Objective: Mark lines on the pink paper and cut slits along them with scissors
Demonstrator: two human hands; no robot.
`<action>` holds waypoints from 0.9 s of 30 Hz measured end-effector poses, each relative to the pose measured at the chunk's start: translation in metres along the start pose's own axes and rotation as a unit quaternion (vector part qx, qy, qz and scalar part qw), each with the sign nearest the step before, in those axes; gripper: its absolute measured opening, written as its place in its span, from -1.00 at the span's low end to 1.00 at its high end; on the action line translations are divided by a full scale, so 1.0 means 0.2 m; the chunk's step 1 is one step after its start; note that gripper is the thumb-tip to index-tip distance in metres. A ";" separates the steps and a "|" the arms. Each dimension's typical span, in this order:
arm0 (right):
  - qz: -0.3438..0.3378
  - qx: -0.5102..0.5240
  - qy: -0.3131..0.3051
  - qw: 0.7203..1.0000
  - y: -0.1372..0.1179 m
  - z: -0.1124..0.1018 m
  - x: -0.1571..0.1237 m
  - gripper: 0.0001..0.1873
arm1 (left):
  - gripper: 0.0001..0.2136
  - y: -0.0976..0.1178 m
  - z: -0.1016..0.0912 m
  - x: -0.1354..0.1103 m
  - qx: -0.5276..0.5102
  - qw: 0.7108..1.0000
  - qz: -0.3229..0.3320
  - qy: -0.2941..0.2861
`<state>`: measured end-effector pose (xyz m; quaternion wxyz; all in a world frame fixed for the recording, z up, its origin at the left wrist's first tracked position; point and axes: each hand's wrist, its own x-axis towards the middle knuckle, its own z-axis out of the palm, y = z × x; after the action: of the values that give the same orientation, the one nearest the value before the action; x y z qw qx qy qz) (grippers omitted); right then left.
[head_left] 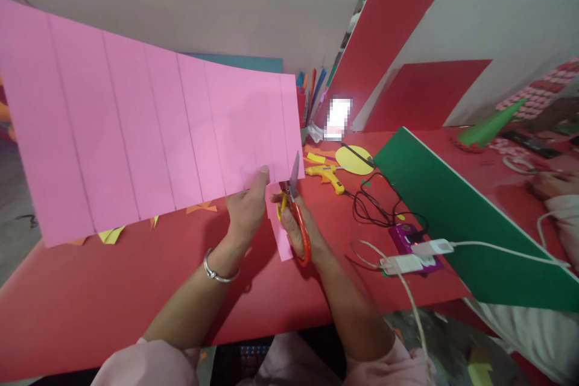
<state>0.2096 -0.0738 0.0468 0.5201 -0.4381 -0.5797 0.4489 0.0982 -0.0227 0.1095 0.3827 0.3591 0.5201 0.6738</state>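
My left hand (246,208) pinches the lower edge of a large pink paper sheet (136,132) ruled with vertical lines and holds it up above the red table (113,301). Beside it, my right hand (296,232) grips orange-handled scissors (296,217), their blades pointing up into the sheet's bottom edge near its right end. A narrow pink strip (280,235) hangs down between my two hands. A silver bangle (217,271) circles my left wrist.
A yellow glue gun (326,175), a yellow paper disc (353,160) and black cables lie beyond the scissors. A green board (456,217) slants on the right by a power strip (409,259). Pens stand in a cup (310,96). Another person's arm (554,187) rests at far right.
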 end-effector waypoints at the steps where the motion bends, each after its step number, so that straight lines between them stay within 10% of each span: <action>1: 0.000 0.000 0.000 1.000 0.00 0.00 0.00 -0.29 | -0.80 0.00 0.00 0.00 0.000 1.000 -0.003 -0.003; 27: 0.024 0.019 0.053 0.998 0.03 0.04 0.04 -0.34 | -0.77 -0.03 -0.01 0.01 0.017 1.000 -0.015 0.000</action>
<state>0.2006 -0.0659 0.0410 0.5472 -0.4653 -0.5319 0.4485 0.0958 -0.0203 0.1043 0.3871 0.3577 0.5367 0.6589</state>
